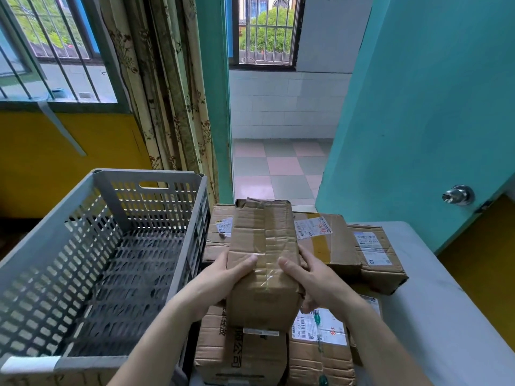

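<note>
Fingers (pixel 306 257) of our right hand (pixel 317 282) curl round the right edge of the long cardboard box (pixel 262 240), with the thumb lying across its taped top. Our left hand (pixel 220 282) grips the opposite side the same way: its thumb rests on top, while the other fingers are hidden behind the box's left face. So both hands are closed on the one box, near its closer end.

From the head camera, the box runs lengthways away from us, with clear tape along its middle seam and a crumpled far end. It sits over a pile of other parcels, and we cannot tell whether its underside touches them.

Beneath its near end lies a printed carton (pixel 239 352), and just beside that is a parcel with a white label (pixel 317 332). Behind it to the right are a taped box (pixel 331 240) and, further right, a dented box (pixel 376 257) with a shipping label. The corner of another labelled box (pixel 220 232) shows on the far left.

The parcels rest on a white table (pixel 434 296). Just left of the pile stands a grey perforated crate (pixel 150 175), its slotted wall close to our left wrist.

Beyond it, a patterned curtain (pixel 172 93) hangs by a barred window (pixel 55 45), and a turquoise door (pixel 418 107) with a metal knob (pixel 458 195) stands open on the right.
</note>
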Demonstrator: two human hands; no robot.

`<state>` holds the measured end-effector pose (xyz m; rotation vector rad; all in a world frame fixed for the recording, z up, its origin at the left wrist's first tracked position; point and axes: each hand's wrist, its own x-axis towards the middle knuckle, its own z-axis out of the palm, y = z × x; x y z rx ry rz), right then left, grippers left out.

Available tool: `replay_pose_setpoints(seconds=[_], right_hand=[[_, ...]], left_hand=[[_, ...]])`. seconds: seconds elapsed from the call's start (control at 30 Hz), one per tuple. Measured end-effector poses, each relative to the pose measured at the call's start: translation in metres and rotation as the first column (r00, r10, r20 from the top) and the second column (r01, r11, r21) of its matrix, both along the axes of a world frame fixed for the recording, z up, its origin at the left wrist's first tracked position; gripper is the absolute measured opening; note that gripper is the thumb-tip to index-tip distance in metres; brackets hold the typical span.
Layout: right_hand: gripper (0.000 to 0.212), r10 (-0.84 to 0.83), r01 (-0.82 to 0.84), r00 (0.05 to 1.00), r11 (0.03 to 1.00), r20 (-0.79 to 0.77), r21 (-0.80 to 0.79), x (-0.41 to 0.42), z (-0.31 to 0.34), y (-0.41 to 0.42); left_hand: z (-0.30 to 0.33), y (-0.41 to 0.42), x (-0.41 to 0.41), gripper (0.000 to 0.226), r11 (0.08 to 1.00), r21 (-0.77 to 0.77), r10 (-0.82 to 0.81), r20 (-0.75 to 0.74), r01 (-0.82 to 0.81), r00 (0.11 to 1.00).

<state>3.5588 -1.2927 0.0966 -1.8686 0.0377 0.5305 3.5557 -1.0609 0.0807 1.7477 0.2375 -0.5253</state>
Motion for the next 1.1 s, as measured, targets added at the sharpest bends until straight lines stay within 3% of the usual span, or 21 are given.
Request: replay_pose_setpoints(seconds=[0.07, 0.13, 0.27, 0.4, 0.47, 0.6, 0.7, 0.77, 0.87, 0.97, 1.03, 1.1], right_hand=[[0.076, 0.060, -0.061, 0.997, 0.998, -0.050, -0.018, 0.001, -0.001, 0.001], [0.070, 0.066, -0.066, 0.995, 0.998, -0.068, 0.000, 0.003, -0.003, 0.001], [0.060, 0.075, -0.076, 0.994, 0.997, -0.077, -0.008, 0.005, -0.002, 0.000], [0.041, 0.051, -0.065, 0.991, 0.991, -0.122, -0.114, 0.018, 0.010, -0.002], [0.050, -0.023, 0.004, 0.991, 0.989, -0.134, -0.145, 0.028, 0.012, 0.001], [0.056, -0.076, 0.055, 0.984, 0.990, -0.159, -0.129, 0.035, 0.006, 0.006], [0.056, -0.050, 0.027, 0.985, 0.990, -0.167, -0.140, 0.039, 0.004, 0.006], [0.064, -0.047, 0.019, 0.981, 0.988, -0.186, -0.151, 0.046, 0.007, 0.006], [0.089, -0.130, 0.091, 0.976, 0.973, -0.175, -0.213, 0.065, 0.015, 0.009], [0.098, -0.147, 0.105, 0.981, 0.950, -0.123, -0.293, 0.082, 0.019, 0.014], [0.089, -0.154, 0.110, 0.978, 0.953, -0.142, -0.281, 0.090, 0.015, 0.017], [0.073, -0.141, 0.098, 0.976, 0.963, -0.163, -0.251, 0.094, 0.009, 0.017]], left_hand=[[-0.003, 0.003, -0.001, 0.084, 0.999, -0.033, -0.017, 0.024, 0.018, 1.000], [-0.002, 0.001, -0.002, 0.073, 0.998, -0.054, -0.014, 0.039, 0.016, 0.999], [-0.001, 0.005, 0.001, 0.084, 0.999, -0.047, -0.019, 0.001, 0.019, 1.000], [0.005, 0.010, 0.018, 0.096, 0.996, 0.094, 0.013, -0.054, -0.008, 0.998], [0.005, 0.007, 0.032, 0.100, 0.990, 0.138, 0.048, -0.052, -0.040, 0.998], [0.004, 0.001, 0.038, 0.067, 0.981, 0.182, 0.074, -0.011, -0.070, 0.997], [0.005, 0.004, 0.040, 0.060, 0.989, 0.129, 0.079, -0.050, -0.072, 0.996], [0.011, 0.005, 0.046, 0.067, 0.992, 0.080, 0.103, -0.093, -0.096, 0.990], [0.021, 0.003, 0.064, 0.098, 0.988, 0.101, 0.124, -0.072, -0.116, 0.990], [0.017, 0.002, 0.085, 0.104, 0.983, 0.091, 0.163, -0.034, -0.160, 0.986], [0.018, -0.003, 0.086, 0.091, 0.986, 0.087, 0.143, -0.025, -0.140, 0.989], [0.019, -0.009, 0.083, 0.048, 0.992, 0.016, 0.126, 0.000, -0.126, 0.992]])
